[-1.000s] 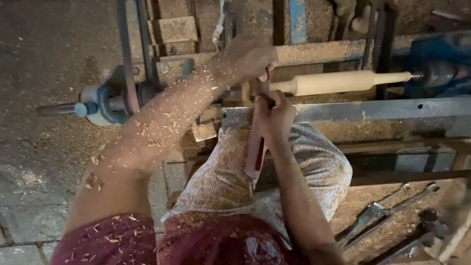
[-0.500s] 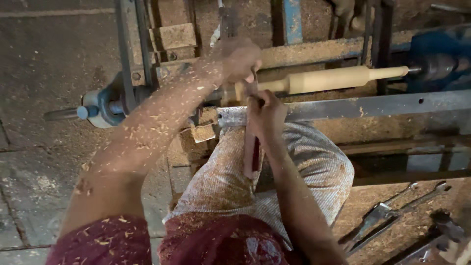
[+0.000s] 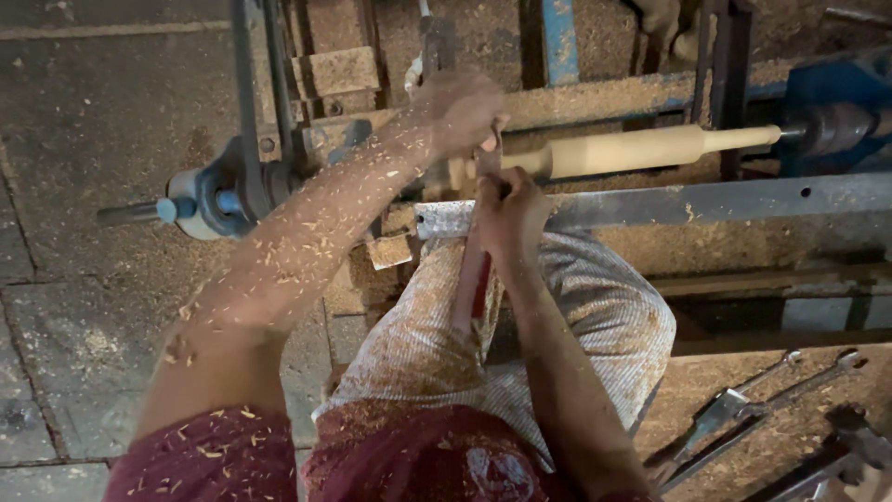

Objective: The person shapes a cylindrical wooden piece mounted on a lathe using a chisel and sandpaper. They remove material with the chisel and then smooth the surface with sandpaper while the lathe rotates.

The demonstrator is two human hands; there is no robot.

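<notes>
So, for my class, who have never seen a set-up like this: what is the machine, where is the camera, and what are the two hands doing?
The camera sits on the worker's head and looks down over the arms and lap. The machine is a wood lathe: a pale wooden spindle is held lengthwise between two metal ends. The left hand rests on top, over the tool's tip near the spindle. The right hand grips a long chisel with a red handle, braced on a metal bar. Wood shavings cover the arms and frame. Spare metal tools lie at lower right on the sawdust.
</notes>
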